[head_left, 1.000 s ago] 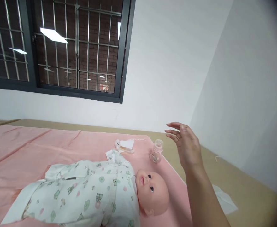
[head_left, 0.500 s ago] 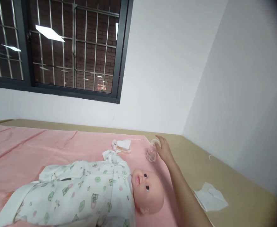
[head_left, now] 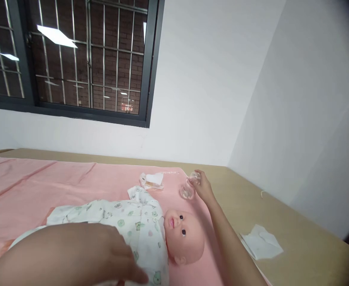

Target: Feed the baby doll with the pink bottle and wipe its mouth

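Both hands now busy: right hand [head_left: 203, 186] newly gripping tilted bottle [head_left: 189, 188].

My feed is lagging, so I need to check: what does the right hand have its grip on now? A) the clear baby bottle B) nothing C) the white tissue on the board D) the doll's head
A: the right hand closes around the clear baby bottle, tilted at the pink sheet's far edge.

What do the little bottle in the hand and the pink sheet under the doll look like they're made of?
The bottle looks like clear plastic, possibly glass: the pink shows through it. The pink sheet looks like soft matte cloth, with fold creases across it.
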### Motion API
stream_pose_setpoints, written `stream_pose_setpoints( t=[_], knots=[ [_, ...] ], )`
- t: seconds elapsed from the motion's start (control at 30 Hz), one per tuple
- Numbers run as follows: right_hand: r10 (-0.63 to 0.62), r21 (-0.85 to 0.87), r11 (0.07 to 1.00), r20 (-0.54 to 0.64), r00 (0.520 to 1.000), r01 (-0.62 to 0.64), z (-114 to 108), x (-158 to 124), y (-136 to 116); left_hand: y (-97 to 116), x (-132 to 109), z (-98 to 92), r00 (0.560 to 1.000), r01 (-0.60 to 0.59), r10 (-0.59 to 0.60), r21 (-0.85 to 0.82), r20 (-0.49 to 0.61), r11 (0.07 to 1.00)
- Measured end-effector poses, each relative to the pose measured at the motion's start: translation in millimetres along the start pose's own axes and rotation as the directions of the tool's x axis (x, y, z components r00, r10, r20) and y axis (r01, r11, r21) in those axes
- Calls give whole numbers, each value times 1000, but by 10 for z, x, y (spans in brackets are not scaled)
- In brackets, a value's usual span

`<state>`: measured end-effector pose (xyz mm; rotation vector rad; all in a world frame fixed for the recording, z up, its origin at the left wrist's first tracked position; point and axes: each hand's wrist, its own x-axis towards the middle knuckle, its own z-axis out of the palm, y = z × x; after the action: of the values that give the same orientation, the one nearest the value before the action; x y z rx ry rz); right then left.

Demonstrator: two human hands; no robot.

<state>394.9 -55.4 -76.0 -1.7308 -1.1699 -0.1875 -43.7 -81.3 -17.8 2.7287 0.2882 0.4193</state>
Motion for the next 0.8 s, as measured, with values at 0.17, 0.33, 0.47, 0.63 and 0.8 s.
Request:
stream_pose_setpoints(
  t=[0.17, 0.33, 0.47, 0.63, 0.8],
  knots=[
    [1, 214, 977, 7, 1000, -3, -4, 14, -245, 57, 223, -482, 968, 92, -101, 47, 232, 995],
    [27, 393, 918, 85, 996, -59, -100, -86, -743, -127, 416, -518, 983, 65, -71, 43, 172, 997],
    [-4, 488, 868, 186, 983, -89, -192, -262, -1241, -211, 535, -407, 997, 47, -45, 35, -65, 998],
    [-111, 606, 789, 302, 947, -101, -170, -563, -1746, -218, 790, -183, 917, 76, -54, 40, -396, 996],
    [-166, 652, 747, 372, 913, -130, -145, -847, -2063, -197, 900, -35, 877, 181, -148, 29, -457, 983]
  ],
)
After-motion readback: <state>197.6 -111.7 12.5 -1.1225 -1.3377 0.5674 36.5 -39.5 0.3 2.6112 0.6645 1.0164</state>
